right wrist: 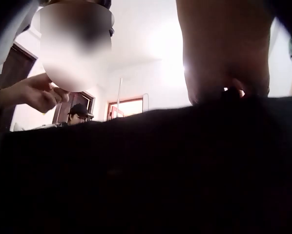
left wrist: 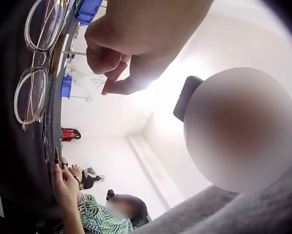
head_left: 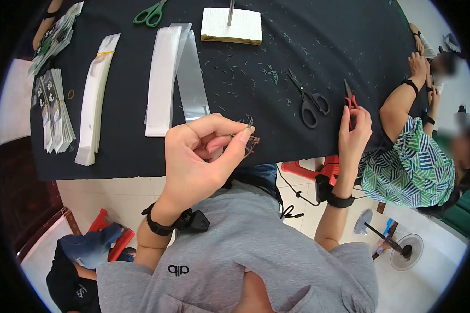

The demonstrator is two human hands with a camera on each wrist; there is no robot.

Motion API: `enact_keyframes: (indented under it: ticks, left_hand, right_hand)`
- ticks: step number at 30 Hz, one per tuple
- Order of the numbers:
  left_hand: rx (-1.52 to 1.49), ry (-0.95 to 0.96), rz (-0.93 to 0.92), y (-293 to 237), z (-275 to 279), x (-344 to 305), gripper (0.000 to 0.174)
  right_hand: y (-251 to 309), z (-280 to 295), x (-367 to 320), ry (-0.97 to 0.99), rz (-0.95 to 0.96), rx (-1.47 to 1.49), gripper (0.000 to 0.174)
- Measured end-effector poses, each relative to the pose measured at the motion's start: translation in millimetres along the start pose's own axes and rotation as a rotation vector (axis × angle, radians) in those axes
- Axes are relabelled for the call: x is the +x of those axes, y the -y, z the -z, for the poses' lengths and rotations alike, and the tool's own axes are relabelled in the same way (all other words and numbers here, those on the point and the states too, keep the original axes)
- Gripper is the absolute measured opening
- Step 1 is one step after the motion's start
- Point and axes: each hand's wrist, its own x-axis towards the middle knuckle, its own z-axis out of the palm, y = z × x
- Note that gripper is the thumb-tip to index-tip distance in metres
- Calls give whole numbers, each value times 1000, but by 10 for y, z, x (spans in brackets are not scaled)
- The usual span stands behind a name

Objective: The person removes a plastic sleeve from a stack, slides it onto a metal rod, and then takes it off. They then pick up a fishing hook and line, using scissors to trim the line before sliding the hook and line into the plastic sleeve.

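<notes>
In the head view my left hand [head_left: 201, 156] pinches a small, thin wiry piece [head_left: 251, 141] between thumb and index finger, above the table's front edge. My right hand [head_left: 356, 133] has its fingers curled round the red handles of small scissors [head_left: 348, 96], whose blades point away from me on the cloth. Black-handled scissors [head_left: 309, 101] lie just left of that hand. In the left wrist view the left hand [left wrist: 131, 46] shows its fingertips together. The right hand [right wrist: 226, 58] rests at the dark cloth in the right wrist view.
Clear strips [head_left: 164, 78], a banded white bundle [head_left: 96, 99], printed packets [head_left: 55, 112], green scissors [head_left: 150, 15] and a white block [head_left: 231, 26] with a rod lie on the black cloth [head_left: 125, 151]. Small green clippings are scattered about. Another person sits at the right in patterned clothes [head_left: 412, 161].
</notes>
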Motion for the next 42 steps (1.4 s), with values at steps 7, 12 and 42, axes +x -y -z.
enact_keyframes:
  ticks: [7, 12, 42]
  left_hand:
    - [0, 6, 11, -1, 2, 10, 10]
    - [62, -18, -13, 37, 7, -1, 10]
    - [303, 399, -200, 24, -200, 207, 15]
  right_hand:
    - [53, -38, -37, 13, -98, 1, 19]
    - [325, 72, 9, 72, 78, 118, 23]
    - [911, 310, 169, 310, 113, 217, 63]
